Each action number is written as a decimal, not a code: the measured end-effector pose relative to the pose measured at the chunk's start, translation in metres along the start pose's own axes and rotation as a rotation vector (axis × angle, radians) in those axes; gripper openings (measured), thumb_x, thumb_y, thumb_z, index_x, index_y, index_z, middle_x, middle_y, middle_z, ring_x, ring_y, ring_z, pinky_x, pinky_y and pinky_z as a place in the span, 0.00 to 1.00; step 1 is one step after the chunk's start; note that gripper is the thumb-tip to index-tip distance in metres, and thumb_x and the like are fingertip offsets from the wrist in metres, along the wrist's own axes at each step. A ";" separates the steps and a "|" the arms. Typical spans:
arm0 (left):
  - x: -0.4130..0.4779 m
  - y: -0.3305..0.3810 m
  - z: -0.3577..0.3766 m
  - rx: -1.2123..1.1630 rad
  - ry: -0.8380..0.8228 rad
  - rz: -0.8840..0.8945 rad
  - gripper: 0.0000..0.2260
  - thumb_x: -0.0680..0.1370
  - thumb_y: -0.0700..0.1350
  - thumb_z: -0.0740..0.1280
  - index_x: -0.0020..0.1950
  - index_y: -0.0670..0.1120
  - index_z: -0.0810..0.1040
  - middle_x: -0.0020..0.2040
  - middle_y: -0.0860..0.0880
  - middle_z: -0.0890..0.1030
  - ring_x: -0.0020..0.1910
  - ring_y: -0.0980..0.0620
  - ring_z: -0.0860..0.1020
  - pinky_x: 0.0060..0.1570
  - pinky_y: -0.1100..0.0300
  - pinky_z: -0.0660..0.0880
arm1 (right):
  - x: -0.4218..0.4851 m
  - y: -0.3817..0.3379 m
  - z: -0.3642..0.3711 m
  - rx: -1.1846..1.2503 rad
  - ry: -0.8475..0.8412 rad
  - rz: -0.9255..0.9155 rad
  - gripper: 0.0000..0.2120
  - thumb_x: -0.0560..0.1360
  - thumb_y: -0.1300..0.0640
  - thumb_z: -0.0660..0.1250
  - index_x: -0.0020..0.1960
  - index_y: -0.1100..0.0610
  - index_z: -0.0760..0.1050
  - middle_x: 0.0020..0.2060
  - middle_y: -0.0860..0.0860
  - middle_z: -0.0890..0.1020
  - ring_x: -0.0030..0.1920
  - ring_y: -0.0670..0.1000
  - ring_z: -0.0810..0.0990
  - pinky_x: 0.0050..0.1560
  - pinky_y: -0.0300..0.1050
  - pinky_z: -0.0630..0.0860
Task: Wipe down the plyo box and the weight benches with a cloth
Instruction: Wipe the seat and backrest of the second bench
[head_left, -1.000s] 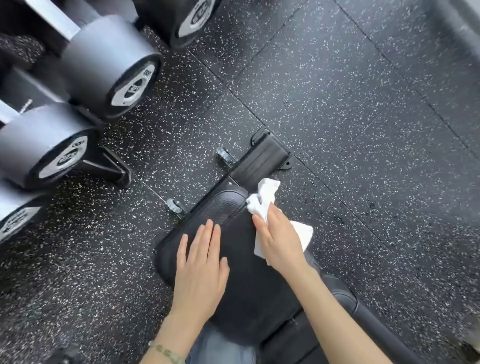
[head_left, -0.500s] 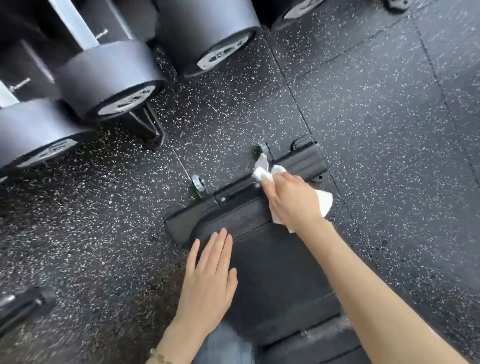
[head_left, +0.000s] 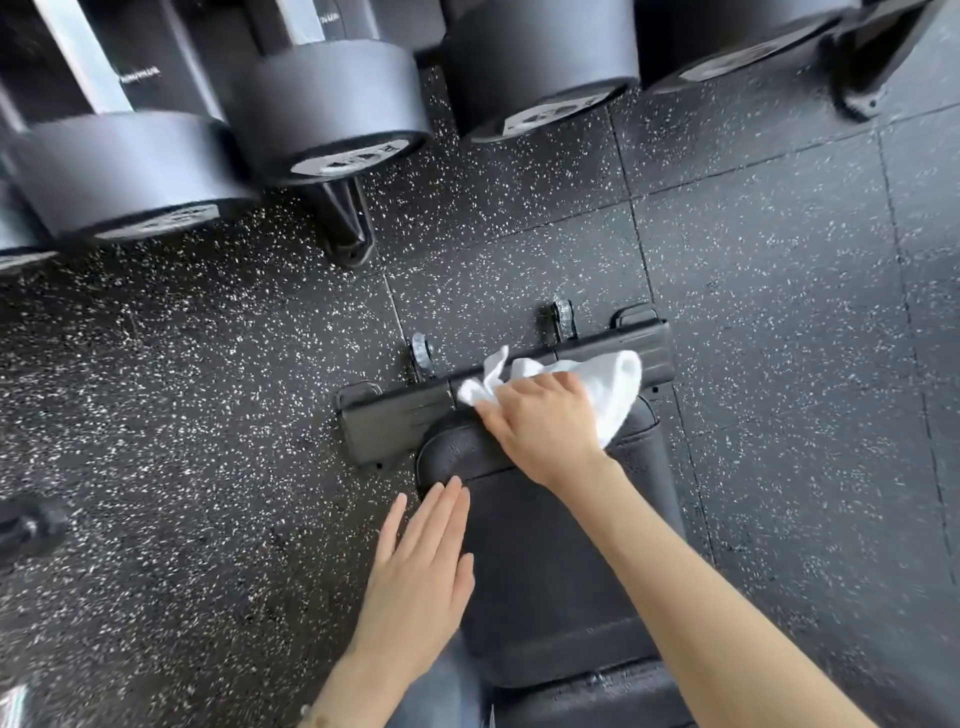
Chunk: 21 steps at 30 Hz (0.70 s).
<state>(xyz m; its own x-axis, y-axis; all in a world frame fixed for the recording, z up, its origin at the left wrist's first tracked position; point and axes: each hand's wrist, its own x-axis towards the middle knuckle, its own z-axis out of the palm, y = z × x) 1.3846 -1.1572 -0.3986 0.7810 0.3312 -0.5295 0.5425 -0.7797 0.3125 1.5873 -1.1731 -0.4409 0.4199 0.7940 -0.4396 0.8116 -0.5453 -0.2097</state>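
Note:
A black padded weight bench (head_left: 550, 566) runs from the bottom of the view up to its black foot bar (head_left: 405, 421) with two small wheels. My right hand (head_left: 540, 421) presses a crumpled white cloth (head_left: 613, 389) onto the far end of the pad, next to the foot bar, with its fingers spread over the cloth. My left hand (head_left: 421, 566) lies flat with straight fingers on the left edge of the pad, holding nothing. No plyo box is in view.
A rack of large black dumbbells (head_left: 332, 104) lines the top of the view, with a rack foot (head_left: 343, 223) on the speckled rubber floor (head_left: 779, 312). Another dumbbell end (head_left: 31, 525) lies at the left edge.
My right hand has slid the cloth toward the far end of the bench pad and then across it. My left hand stays flat on the pad. The view has turned toward the dumbbell rack.

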 end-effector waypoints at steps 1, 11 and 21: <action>-0.002 -0.001 0.002 0.005 0.000 -0.003 0.24 0.77 0.49 0.55 0.71 0.41 0.68 0.72 0.46 0.68 0.70 0.50 0.66 0.70 0.46 0.57 | 0.000 -0.020 0.004 0.040 -0.025 -0.053 0.24 0.76 0.43 0.49 0.39 0.55 0.79 0.35 0.53 0.82 0.40 0.58 0.81 0.47 0.52 0.70; -0.017 -0.001 0.018 0.014 0.033 -0.005 0.26 0.78 0.50 0.54 0.74 0.41 0.64 0.75 0.45 0.62 0.71 0.50 0.64 0.71 0.46 0.54 | -0.049 0.027 0.019 -0.022 0.112 -0.136 0.24 0.79 0.41 0.49 0.70 0.47 0.68 0.70 0.52 0.70 0.70 0.57 0.67 0.68 0.68 0.49; -0.042 0.005 0.052 0.045 0.078 -0.030 0.25 0.79 0.50 0.53 0.73 0.39 0.65 0.73 0.43 0.65 0.71 0.49 0.65 0.71 0.46 0.54 | -0.080 -0.041 0.058 0.063 0.223 -0.140 0.25 0.80 0.43 0.49 0.74 0.49 0.63 0.74 0.52 0.63 0.74 0.60 0.57 0.72 0.63 0.46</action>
<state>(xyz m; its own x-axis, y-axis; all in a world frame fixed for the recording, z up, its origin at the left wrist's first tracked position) 1.3380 -1.2030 -0.4160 0.7873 0.3938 -0.4745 0.5531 -0.7912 0.2609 1.4965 -1.2294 -0.4481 0.3902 0.8987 -0.2002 0.8440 -0.4360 -0.3123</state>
